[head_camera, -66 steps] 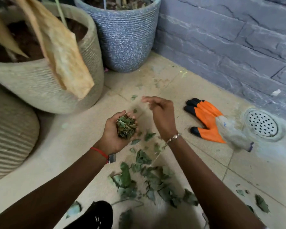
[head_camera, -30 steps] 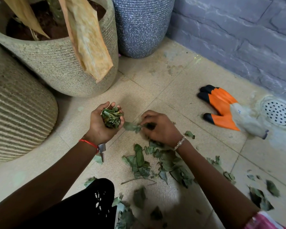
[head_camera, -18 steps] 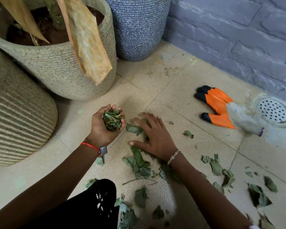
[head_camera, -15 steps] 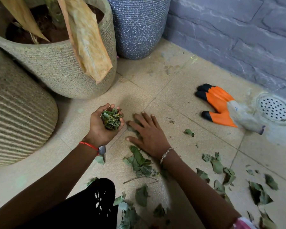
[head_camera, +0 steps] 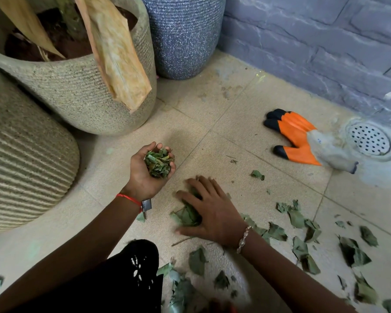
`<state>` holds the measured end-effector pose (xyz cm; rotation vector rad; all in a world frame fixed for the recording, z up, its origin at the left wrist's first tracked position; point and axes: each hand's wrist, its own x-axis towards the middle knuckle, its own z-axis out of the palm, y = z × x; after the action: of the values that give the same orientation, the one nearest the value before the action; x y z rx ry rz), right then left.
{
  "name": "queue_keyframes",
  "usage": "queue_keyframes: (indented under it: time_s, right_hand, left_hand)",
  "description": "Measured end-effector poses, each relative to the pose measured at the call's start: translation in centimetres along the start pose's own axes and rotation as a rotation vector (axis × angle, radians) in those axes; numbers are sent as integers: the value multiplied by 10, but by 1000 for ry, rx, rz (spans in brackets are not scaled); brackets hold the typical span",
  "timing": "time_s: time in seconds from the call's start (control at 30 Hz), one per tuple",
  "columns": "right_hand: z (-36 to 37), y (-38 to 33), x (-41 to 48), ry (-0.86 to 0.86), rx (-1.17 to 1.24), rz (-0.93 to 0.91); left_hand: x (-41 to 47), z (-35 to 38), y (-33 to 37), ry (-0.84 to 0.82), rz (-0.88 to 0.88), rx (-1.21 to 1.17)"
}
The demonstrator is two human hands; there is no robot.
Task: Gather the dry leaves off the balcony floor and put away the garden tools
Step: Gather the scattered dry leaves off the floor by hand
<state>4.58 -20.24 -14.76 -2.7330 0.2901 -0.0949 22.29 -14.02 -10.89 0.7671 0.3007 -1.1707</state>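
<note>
Right hand (head_camera: 212, 214): fingers spread, palm flat on balcony floor (head_camera: 235, 109), pressing loose dry leaves (head_camera: 186, 216). It has slid back toward body since half a second ago, dragging the leaves along.
Left hand (head_camera: 148, 177): palm up, fingers curled round leaf clump (head_camera: 158, 163), unchanged.
Both hands left of orange garden glove (head_camera: 296, 136), well apart from it.
Scattered leaves (head_camera: 299, 221) on floor below glove.
Floor drain (head_camera: 368, 139) just right of glove.

Leaves are green-grey, dry, torn and curled. One wad of leaves (head_camera: 158, 163) sits cupped in the left hand (head_camera: 145, 177), palm up. A small clump (head_camera: 186, 215) lies flat on the tile under the right hand (head_camera: 212, 214). Scattered leaves (head_camera: 300, 245) lie loose on the floor at right and bottom. The glove (head_camera: 295, 136) has an orange palm, black fingertips and a grey cuff, and lies flat with its fingers pointing left.
</note>
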Motion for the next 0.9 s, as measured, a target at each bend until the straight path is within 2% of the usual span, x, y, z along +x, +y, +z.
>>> queue_keyframes:
  time_s: [0.07,0.17,0.3,0.37,0.47,0.53,0.63,0.7,0.77,0.83,0.9]
  right_hand:
    - [11,-5,2,107,-172,-22]
    - [12,-6,9,246,-253,15]
    - [2,5,16,294,-186,174]
    - [-9,11,18,314,-75,258]
    - [-28,20,22,368,321,423]
    - [-38,23,25,498,562,518]
    - [-50,29,30,647,1044,699]
    - [-58,33,33,661,1432,841]
    - [-64,37,34,645,1786,905]
    - [-63,44,35,661,1974,899]
    - [-61,51,33,696,2060,898]
  left_hand:
    - [0,0,-2,-4,0,-1]
    - [-1,1,-4,-15,4,-1]
    - [-3,1,-8,-13,21,-1]
    - [-4,2,-10,-4,19,-22]
    - [-6,3,-14,-5,7,-42]
    - [-6,4,-18,-10,0,-44]
    - [-5,5,-24,-12,-9,-71]
    - [-5,8,-30,-17,-20,-84]
    - [-5,11,-36,-29,-38,-85]
    - [-4,15,-42,-41,-56,-68]
    - [-4,20,-47,-53,-73,-55]
